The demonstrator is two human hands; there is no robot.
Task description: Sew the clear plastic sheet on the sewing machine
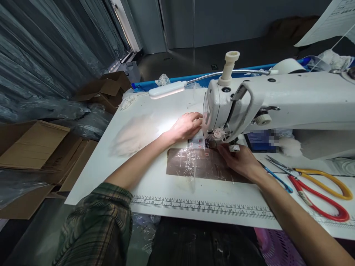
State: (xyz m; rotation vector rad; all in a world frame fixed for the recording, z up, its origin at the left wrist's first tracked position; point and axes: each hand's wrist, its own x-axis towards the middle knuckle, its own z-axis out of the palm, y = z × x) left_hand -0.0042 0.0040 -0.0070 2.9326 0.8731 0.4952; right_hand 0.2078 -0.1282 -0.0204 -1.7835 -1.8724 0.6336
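Note:
A white sewing machine (299,99) stands over the table, its needle area (210,143) low at the left end. My left hand (188,125) lies just left of the machine head, fingers bent and close together. Their tips are partly hidden by the head. From the right, my right hand (238,159) reaches in beside the presser foot, thumb and fingers drawn together, the tips partly covered. What either hand grips is too small or hidden to make out. A brown, shiny plate (180,164) lies in front of the needle, with thin clear film over part of it.
Scissors with red and yellow handles (324,181) and a blue-handled tool (283,183) lie at the right. A lamp (168,89) shines on the white table (97,173). Pale sheer fabric (133,135) lies left. Cardboard boxes (33,147) stand beside the table.

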